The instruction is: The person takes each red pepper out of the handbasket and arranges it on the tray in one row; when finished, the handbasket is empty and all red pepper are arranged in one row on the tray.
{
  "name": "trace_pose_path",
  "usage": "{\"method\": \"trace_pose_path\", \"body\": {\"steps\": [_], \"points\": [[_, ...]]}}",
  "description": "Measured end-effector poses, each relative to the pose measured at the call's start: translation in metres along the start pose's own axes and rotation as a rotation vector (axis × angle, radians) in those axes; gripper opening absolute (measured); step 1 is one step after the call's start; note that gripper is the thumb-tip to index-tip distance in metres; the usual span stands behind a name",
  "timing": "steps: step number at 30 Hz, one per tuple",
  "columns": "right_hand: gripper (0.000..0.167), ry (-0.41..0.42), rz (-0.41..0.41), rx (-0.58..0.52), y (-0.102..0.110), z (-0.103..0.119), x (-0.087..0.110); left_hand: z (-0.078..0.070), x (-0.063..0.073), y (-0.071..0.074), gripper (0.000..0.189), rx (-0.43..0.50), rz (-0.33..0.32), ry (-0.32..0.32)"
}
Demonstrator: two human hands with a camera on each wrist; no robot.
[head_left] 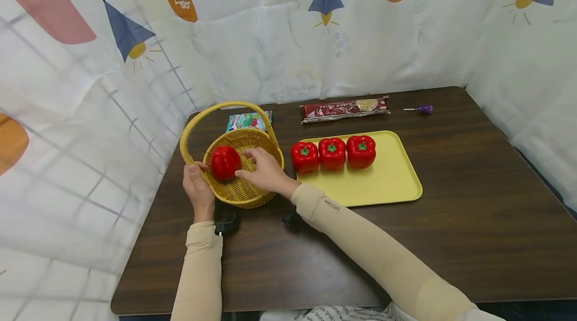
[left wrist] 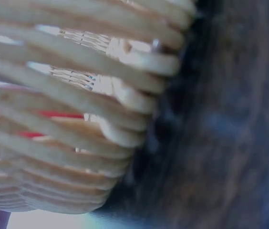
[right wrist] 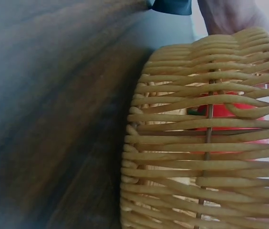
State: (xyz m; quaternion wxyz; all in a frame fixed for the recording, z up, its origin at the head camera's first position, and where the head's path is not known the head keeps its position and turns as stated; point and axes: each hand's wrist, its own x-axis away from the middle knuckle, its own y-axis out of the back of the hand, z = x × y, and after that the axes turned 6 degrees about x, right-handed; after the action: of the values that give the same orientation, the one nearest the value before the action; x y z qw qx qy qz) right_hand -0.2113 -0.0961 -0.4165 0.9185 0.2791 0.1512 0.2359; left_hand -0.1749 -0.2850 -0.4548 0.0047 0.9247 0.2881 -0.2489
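A yellow wicker basket with a tall arched handle stands on the left part of the table. My left hand grips its left rim near the foot of the handle. One red bell pepper lies inside on the left, tipped over. Over the basket's right side reaches my right hand, thumb and fingers spread with nothing between them; the thumb tip is close to the pepper. The woven wall fills much of the left wrist view. Through the weave in the right wrist view, the red pepper shows partly.
Right of the basket, a yellow tray carries a row of red bell peppers along its left and middle. Behind lie a dark red snack packet, a purple lollipop and a green-blue packet, partly hidden by the basket.
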Motion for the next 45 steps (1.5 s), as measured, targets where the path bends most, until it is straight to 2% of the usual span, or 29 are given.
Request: {"method": "trace_pose_path", "body": {"steps": [4,9,18,21,26,29,33,39,41,45], "points": [[0.058,-0.019,0.002,-0.006,-0.003,0.002,-0.01,0.003,-0.002,0.002,0.052,0.006,-0.007,-0.014],[0.058,-0.054,0.003,-0.022,-0.008,0.001,-0.02,0.002,-0.002,0.002,0.05,-0.003,0.003,0.009],[0.063,-0.123,0.038,-0.043,-0.02,0.0,-0.031,-0.032,0.008,-0.007,0.052,0.003,0.036,-0.003],[0.066,-0.137,0.043,-0.035,-0.022,0.0,-0.033,-0.027,0.007,-0.005,0.053,-0.003,0.046,-0.004],[0.074,-0.15,0.051,0.051,-0.03,-0.002,-0.039,-0.003,0.001,0.003,0.051,-0.02,0.04,0.003],[0.079,-0.144,0.053,0.096,-0.034,-0.003,-0.043,0.004,-0.001,0.005,0.05,-0.015,0.034,0.001],[0.081,-0.132,0.053,0.12,-0.037,-0.002,-0.046,-0.001,0.0,0.004,0.045,-0.011,0.047,-0.004],[0.077,-0.12,0.051,0.114,-0.039,-0.002,-0.046,-0.024,0.006,-0.002,0.046,-0.018,0.055,-0.018],[0.074,-0.118,0.046,0.104,-0.038,-0.002,-0.046,-0.021,0.005,-0.002,0.048,-0.014,0.053,-0.019],[0.074,-0.11,0.037,0.083,-0.037,-0.001,-0.044,-0.005,0.001,0.002,0.055,-0.007,0.031,-0.034]]}}
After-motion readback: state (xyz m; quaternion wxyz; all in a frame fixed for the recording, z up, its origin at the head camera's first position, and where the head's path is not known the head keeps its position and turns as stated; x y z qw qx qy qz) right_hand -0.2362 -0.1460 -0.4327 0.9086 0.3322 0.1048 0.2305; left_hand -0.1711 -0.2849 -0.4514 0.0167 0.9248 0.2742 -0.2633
